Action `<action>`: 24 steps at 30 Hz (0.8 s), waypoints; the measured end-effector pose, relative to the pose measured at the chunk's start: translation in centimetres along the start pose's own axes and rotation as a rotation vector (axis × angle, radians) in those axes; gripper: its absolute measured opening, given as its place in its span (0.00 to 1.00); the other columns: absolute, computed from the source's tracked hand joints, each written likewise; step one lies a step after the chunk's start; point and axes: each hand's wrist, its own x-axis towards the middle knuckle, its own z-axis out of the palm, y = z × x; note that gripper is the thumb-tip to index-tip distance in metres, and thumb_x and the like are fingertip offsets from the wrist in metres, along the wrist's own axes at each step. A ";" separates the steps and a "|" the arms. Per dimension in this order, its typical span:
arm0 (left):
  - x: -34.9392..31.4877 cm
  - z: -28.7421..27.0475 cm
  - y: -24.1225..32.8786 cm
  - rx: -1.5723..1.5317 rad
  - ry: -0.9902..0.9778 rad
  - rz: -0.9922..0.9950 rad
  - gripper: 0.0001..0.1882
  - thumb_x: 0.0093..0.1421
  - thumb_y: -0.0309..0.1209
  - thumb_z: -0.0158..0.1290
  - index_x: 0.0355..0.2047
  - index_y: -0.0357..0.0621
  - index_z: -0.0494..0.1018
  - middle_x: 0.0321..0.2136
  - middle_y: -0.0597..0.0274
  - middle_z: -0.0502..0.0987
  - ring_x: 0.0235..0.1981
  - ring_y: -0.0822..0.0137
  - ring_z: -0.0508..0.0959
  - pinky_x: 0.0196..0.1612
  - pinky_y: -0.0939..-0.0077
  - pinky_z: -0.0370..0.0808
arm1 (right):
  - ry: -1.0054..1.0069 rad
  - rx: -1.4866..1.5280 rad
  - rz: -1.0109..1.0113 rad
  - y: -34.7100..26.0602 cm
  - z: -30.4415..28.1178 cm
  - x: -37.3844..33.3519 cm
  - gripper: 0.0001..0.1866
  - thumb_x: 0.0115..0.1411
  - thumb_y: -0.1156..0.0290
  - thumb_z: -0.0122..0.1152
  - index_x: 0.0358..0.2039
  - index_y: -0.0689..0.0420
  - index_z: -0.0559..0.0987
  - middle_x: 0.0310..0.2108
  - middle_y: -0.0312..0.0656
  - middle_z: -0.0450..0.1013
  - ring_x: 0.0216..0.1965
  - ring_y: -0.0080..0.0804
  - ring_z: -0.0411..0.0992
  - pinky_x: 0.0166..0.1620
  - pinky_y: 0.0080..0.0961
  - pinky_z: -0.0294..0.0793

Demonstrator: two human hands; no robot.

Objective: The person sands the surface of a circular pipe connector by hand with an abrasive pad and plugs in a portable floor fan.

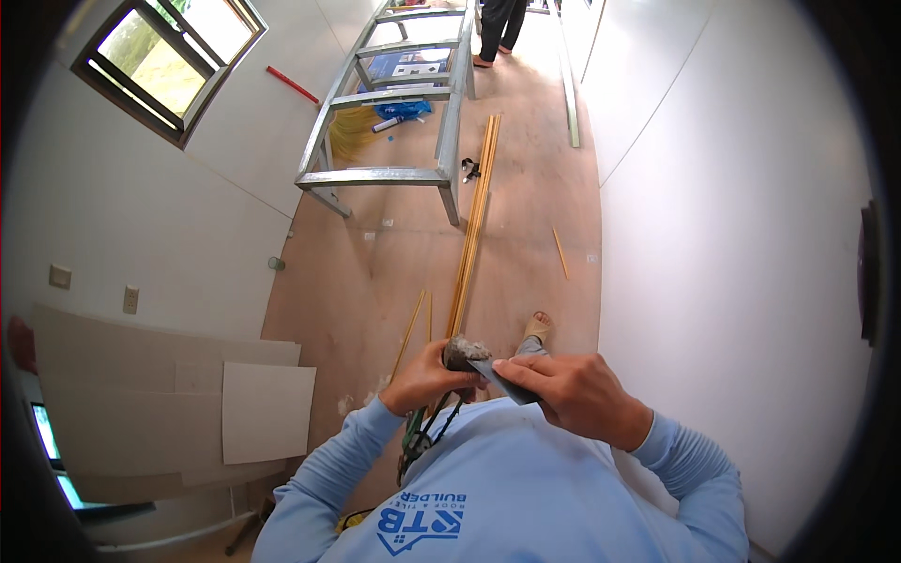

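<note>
In front of my chest, my left hand [424, 379] is closed around a small brownish-grey piece topped with a rough whitish clump [466, 351]. Its exact kind is hard to make out. My right hand [589, 396] grips a flat grey blade [507, 379], like a putty knife. The blade's far end meets the clump and the fingers of my left hand. Below my left hand, a green and black tool [415, 441] shows partly beside my light blue shirt.
A metal ladder-like frame [375, 176] stands ahead on the left. Long thin wooden strips [477, 216] lie along the brown floor. Pale board sheets [267, 413] lean at the left wall. Another person's legs [500, 28] are at the far end.
</note>
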 end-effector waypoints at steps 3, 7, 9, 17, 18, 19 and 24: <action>3.8 1.4 2.1 0.031 0.042 0.012 0.12 0.66 0.25 0.70 0.46 0.35 0.82 0.34 0.60 0.86 0.33 0.69 0.87 0.38 0.73 0.85 | 0.006 0.044 -0.003 4.3 -2.7 0.8 0.27 0.63 0.78 0.66 0.64 0.53 0.83 0.53 0.40 0.85 0.35 0.42 0.85 0.36 0.37 0.84; 9.2 3.6 4.8 0.089 -0.014 -0.006 0.15 0.67 0.25 0.69 0.50 0.33 0.79 0.37 0.59 0.86 0.35 0.67 0.87 0.41 0.71 0.86 | -0.054 0.054 0.009 8.5 -7.1 1.4 0.28 0.60 0.79 0.67 0.63 0.54 0.84 0.52 0.41 0.86 0.36 0.43 0.86 0.38 0.37 0.85; 11.8 4.8 6.3 0.091 0.011 0.003 0.15 0.67 0.25 0.68 0.50 0.34 0.78 0.37 0.60 0.85 0.34 0.68 0.87 0.40 0.72 0.85 | -0.061 0.036 0.020 10.1 -9.3 1.9 0.30 0.57 0.81 0.70 0.62 0.54 0.85 0.52 0.40 0.86 0.36 0.43 0.85 0.39 0.36 0.86; 19.2 6.3 11.1 -0.035 0.010 0.015 0.11 0.66 0.25 0.71 0.43 0.36 0.81 0.34 0.63 0.84 0.32 0.70 0.84 0.37 0.72 0.83 | 0.056 0.048 0.024 17.7 -13.3 2.8 0.30 0.60 0.78 0.66 0.66 0.55 0.82 0.53 0.42 0.84 0.36 0.42 0.84 0.38 0.37 0.84; 19.9 6.2 11.6 -0.014 0.009 0.012 0.11 0.66 0.26 0.71 0.43 0.36 0.81 0.34 0.63 0.84 0.32 0.70 0.84 0.38 0.72 0.83 | 0.053 0.053 0.025 18.3 -13.6 3.1 0.30 0.60 0.78 0.66 0.66 0.55 0.82 0.53 0.42 0.84 0.36 0.42 0.84 0.38 0.37 0.84; 20.5 6.2 12.1 0.006 0.006 0.010 0.11 0.66 0.26 0.71 0.44 0.36 0.81 0.34 0.63 0.84 0.32 0.70 0.84 0.38 0.72 0.83 | 0.044 0.044 0.032 18.9 -13.9 3.4 0.30 0.61 0.79 0.65 0.66 0.54 0.82 0.53 0.42 0.84 0.35 0.42 0.84 0.37 0.37 0.84; 23.7 5.3 14.6 0.015 -0.037 -0.045 0.14 0.65 0.28 0.72 0.45 0.36 0.81 0.34 0.61 0.85 0.32 0.69 0.84 0.38 0.72 0.83 | -0.082 0.063 0.069 21.4 -17.5 6.4 0.29 0.61 0.79 0.64 0.65 0.55 0.82 0.49 0.42 0.84 0.35 0.41 0.84 0.36 0.36 0.84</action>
